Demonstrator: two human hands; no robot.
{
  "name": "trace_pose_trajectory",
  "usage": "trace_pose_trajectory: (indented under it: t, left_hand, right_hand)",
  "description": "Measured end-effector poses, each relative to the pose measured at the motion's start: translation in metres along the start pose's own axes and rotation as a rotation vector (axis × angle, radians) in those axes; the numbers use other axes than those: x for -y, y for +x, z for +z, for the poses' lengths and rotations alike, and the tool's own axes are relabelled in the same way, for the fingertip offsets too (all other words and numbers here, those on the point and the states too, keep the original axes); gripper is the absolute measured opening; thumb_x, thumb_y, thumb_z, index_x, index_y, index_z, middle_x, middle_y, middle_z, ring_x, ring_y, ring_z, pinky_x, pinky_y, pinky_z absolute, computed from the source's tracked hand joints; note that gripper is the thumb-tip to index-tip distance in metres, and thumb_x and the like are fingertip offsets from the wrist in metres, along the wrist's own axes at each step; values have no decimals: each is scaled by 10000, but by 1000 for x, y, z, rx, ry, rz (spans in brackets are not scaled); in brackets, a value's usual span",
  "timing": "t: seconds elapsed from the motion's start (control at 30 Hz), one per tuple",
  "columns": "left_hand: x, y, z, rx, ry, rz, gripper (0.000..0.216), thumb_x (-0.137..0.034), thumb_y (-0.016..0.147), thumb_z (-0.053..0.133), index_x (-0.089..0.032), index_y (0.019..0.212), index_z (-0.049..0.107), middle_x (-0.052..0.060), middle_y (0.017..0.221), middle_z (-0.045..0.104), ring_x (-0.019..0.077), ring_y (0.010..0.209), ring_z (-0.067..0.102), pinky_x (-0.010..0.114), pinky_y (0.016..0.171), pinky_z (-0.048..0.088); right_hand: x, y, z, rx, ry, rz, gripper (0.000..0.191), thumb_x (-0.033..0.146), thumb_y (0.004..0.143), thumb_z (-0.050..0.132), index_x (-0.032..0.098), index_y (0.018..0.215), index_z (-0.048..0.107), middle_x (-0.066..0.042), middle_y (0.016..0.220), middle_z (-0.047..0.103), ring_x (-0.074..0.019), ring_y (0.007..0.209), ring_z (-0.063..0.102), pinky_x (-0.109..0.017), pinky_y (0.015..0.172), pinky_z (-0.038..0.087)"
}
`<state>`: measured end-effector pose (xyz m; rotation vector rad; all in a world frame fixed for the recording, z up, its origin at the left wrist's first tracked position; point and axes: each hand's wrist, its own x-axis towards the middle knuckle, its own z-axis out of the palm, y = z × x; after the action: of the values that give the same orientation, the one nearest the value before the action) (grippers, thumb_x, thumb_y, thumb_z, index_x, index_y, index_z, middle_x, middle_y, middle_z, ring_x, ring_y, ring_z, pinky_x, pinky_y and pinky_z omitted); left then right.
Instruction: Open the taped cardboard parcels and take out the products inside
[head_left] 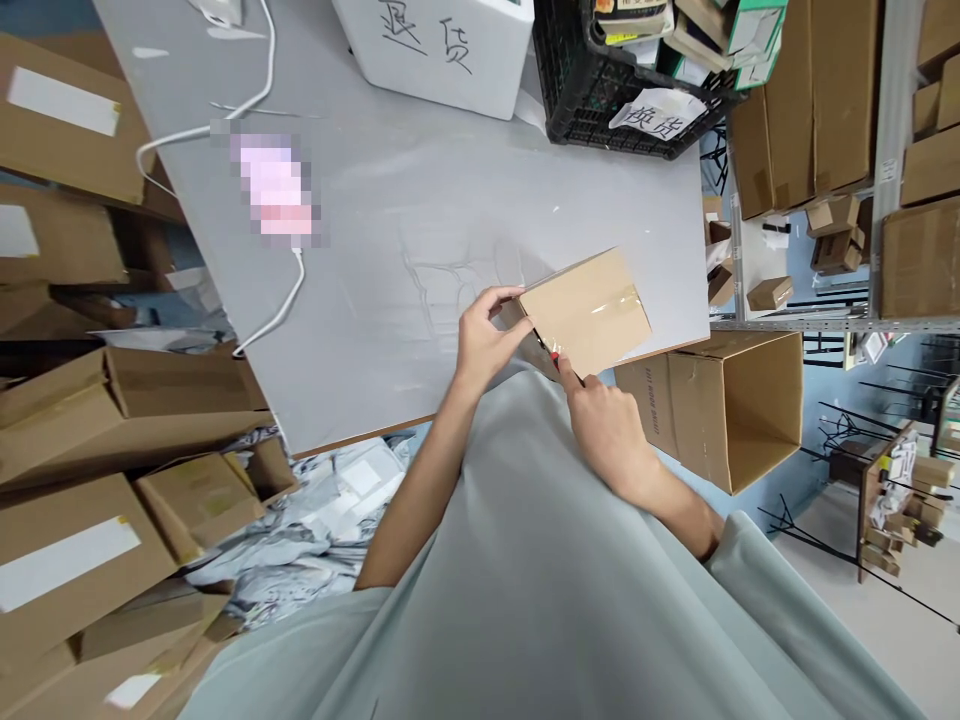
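We saw the left hand (484, 340) closed on the left end of a small taped cardboard box (589, 310), with the thumb on top and the fingers curled around its corner. The box was at the near edge of the grey table (420, 200), just beyond both hands. The right hand (609, 425) was closed around a small red tool (554, 356), too hidden to name exactly, and its tip touched the near side of the box. An open carton (720, 410) stood just right of this hand, and a white cable (281, 310) lay well left of the left hand.
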<state>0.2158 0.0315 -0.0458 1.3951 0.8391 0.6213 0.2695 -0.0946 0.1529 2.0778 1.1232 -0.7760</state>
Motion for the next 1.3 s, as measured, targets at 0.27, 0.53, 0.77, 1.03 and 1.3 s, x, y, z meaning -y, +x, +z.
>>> trace_pose_trajectory:
  t: [0.27,0.53,0.77,1.03,1.3]
  left_hand:
    - [4,-18,11,-24,-27,-15,427,-357,874,784,-250,1287,760,83,1411,802,280,1394,730,478,1215,598]
    - [7,-21,18,-85,-129,-36,433,-358,898,799,-250,1314,754,95,1466,769,290,1445,706,487,1194,635]
    - [9,-19,19,-76,-88,-34,491,-404,899,824,-262,1362,745,95,1459,764,307,1453,698,520,1253,590]
    - [10,-38,48,-246,119,-142,906,-596,964,827,-346,1734,420,176,1855,365,374,1690,443,525,1252,572]
    - [9,-27,32,-352,315,-122,785,-635,1003,755,-308,1674,515,185,1721,566,340,1563,609,518,1301,520]
  right_hand:
    - [-16,-5,22,0,30,-2,741,65,1135,396,272,1839,293,-159,1199,800,-241,951,844,-298,796,639]
    - [-36,-15,51,-3,102,-32,727,77,1123,439,323,1804,390,-119,1160,805,-226,894,832,-283,734,588]
    - [-116,-14,91,-493,533,2,517,415,1193,459,243,1664,586,-90,1057,855,-256,807,800,-299,698,524]
    - [-189,108,120,-734,1003,180,525,585,1162,382,183,1348,664,-140,1091,860,-270,875,821,-351,822,589]
    - [-162,116,131,-449,1125,-107,534,585,1113,421,175,1336,680,-131,1059,847,-286,896,797,-371,836,584]
